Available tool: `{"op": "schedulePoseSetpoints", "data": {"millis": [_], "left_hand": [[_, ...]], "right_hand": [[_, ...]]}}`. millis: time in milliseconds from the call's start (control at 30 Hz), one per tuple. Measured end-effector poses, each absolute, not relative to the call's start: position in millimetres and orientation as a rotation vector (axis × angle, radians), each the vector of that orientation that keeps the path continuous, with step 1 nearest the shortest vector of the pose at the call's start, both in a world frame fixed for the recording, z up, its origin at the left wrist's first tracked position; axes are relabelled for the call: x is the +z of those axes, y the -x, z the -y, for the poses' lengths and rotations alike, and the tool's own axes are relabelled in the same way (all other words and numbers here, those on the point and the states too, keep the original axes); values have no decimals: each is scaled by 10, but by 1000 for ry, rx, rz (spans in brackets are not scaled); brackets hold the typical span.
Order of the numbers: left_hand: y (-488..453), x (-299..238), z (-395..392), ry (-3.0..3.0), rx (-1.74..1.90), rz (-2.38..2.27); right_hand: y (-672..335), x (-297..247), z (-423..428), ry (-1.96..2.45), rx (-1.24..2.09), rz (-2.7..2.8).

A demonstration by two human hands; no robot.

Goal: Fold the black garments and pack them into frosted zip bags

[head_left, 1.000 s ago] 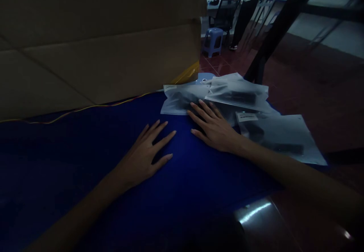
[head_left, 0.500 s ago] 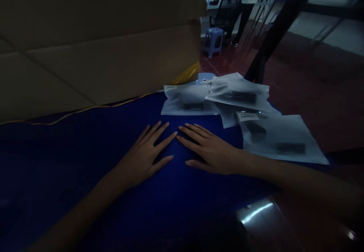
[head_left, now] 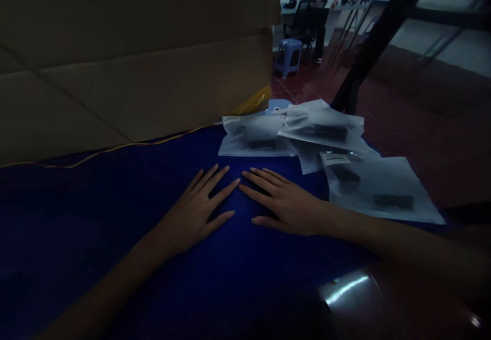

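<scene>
My left hand [head_left: 199, 207] lies palm down on the blue tabletop [head_left: 230, 273], fingers spread and holding nothing. Beside it my right hand [head_left: 284, 199] rests flat in the same way, its index fingertip close to the left one. Beyond my fingertips is a frosted zip bag [head_left: 245, 148] with a dark item inside. Another frosted bag [head_left: 320, 117] lies over others to its right. Nearest my right forearm, a labelled frosted bag [head_left: 368, 176] shows two dark shapes through the plastic; what they are cannot be made out.
A large cardboard box [head_left: 153, 89] stands along the back left, with a thin yellow and red wire [head_left: 111, 149] at its base. Yellow tape [head_left: 255, 100] hangs at its corner. Past the table are a blue stool [head_left: 288, 56], a black chair [head_left: 307, 20], a person [head_left: 320, 38] and a dark slanted post [head_left: 378, 43].
Both hands stay in place on the table. In the background, the person has shifted behind the chair. The whole view has moved very slightly.
</scene>
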State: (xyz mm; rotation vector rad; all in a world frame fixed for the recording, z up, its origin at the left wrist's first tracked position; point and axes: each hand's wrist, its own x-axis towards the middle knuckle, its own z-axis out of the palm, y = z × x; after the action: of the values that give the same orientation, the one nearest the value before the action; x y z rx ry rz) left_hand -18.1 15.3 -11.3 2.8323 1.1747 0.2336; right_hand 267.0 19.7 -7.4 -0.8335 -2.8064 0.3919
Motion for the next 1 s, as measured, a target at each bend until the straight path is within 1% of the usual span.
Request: {"op": "schedulePoseSetpoints", "data": {"millis": [267, 367, 567, 633, 800, 933, 1000], "left_hand": [[178, -104, -150, -2815, 221, -1181], [173, -93, -148, -2818, 205, -1185], [169, -92, -152, -2815, 219, -1180], [166, -91, -150, -2811, 218, -1185], [168, -101, -157, -2847, 186, -1188], [171, -96, -157, -2916, 219, -1164], [146, -71, -133, -2961, 304, -1161]], "right_hand": [[-2691, -85, -208, 819, 395, 2820], [-2676, -85, -206, 850, 349, 2769], [-2706, -78, -274, 1237, 74, 2530], [-2749, -96, -320, 1341, 33, 2508], [-2796, -126, -377, 1465, 141, 2583], [-2754, -90, -342, 1418, 245, 2668], [-2740, -65, -319, 1360, 255, 2680]]}}
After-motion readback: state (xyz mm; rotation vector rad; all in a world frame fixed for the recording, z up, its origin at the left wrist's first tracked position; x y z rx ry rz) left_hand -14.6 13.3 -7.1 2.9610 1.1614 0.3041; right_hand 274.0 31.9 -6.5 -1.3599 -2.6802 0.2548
